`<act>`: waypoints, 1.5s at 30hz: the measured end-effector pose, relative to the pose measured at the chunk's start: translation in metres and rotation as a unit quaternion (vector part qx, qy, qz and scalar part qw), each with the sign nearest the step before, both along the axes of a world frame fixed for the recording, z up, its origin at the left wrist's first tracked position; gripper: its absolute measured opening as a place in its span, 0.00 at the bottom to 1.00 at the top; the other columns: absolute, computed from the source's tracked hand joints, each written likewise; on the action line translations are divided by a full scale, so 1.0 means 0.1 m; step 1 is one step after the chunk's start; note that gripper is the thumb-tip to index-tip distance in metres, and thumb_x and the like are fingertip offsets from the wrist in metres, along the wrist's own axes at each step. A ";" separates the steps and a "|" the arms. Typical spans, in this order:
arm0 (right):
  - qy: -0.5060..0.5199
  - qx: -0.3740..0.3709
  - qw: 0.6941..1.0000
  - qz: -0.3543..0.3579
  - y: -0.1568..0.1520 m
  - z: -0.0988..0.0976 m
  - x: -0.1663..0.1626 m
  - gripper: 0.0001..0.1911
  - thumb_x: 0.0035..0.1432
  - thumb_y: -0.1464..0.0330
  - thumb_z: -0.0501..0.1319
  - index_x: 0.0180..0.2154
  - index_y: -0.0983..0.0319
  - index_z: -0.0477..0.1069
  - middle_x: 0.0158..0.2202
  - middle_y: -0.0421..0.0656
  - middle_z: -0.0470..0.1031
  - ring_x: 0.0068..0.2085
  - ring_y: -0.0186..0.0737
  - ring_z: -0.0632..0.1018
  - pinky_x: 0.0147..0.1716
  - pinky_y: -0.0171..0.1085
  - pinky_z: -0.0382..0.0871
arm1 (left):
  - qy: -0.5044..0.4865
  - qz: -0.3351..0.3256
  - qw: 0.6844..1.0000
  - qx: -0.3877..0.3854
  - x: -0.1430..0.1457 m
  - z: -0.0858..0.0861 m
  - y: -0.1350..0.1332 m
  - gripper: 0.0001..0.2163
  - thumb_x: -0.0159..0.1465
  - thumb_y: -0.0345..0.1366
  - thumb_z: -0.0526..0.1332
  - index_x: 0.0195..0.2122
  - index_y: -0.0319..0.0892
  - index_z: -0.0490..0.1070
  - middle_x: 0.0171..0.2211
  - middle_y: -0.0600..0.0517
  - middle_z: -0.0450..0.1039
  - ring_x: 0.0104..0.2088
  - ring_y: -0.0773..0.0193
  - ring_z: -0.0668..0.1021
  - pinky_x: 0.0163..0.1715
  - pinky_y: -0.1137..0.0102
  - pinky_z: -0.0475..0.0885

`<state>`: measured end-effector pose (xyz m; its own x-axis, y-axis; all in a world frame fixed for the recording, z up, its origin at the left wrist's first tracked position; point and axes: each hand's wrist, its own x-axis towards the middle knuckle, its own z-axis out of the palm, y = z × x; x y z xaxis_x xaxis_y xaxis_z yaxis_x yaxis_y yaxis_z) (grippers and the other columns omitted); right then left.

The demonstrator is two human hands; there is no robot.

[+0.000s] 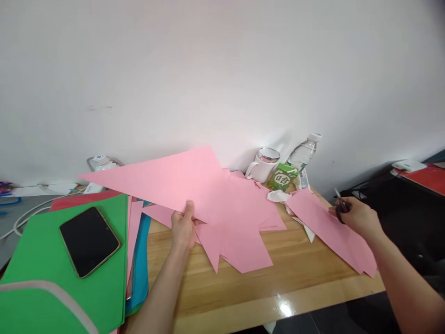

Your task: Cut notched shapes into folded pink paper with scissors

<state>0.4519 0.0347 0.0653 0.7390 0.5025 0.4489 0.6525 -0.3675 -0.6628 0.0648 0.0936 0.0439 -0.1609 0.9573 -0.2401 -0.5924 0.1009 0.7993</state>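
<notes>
pink sheet: pinched, spreading beyond left hand | scissors: in right hand

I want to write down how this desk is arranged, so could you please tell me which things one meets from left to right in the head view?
Black phone → left grip → white mug → clear bottle with white cap → scissors.
</notes>
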 end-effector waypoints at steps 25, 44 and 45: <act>0.402 0.052 0.798 0.446 0.45 -0.37 -2.31 0.17 0.44 0.64 0.69 0.29 0.58 0.60 0.19 0.33 0.67 0.21 0.33 0.69 0.20 0.31 0.60 | 0.248 0.012 0.969 0.018 -0.13 0.09 -0.05 0.13 0.50 0.42 0.66 0.17 0.36 0.75 0.15 0.51 0.74 0.20 0.57 0.78 0.18 0.70 0.72; 0.447 -0.104 0.598 0.657 0.21 -0.30 -2.43 0.20 0.44 0.65 0.70 0.39 0.60 0.68 0.35 0.42 0.72 0.38 0.40 0.73 0.41 0.41 0.68 | 0.384 0.059 0.919 0.069 -0.20 0.32 0.04 0.21 0.55 0.46 0.63 0.10 0.40 0.68 0.09 0.51 0.68 0.17 0.62 0.76 0.22 0.72 0.71; 0.452 -0.109 0.597 0.654 0.20 -0.31 -2.43 0.19 0.44 0.65 0.70 0.39 0.60 0.68 0.35 0.42 0.72 0.38 0.39 0.73 0.40 0.41 0.68 | 0.383 0.069 0.919 0.063 -0.20 0.29 0.03 0.21 0.55 0.46 0.63 0.10 0.40 0.69 0.09 0.51 0.69 0.17 0.61 0.76 0.22 0.71 0.71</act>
<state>0.2093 0.0548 0.0342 -0.4591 0.8882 -0.0182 -0.1120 -0.0782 -0.9906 0.0445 0.0969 0.0726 -0.3591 0.9273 0.1052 0.1480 -0.0547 0.9875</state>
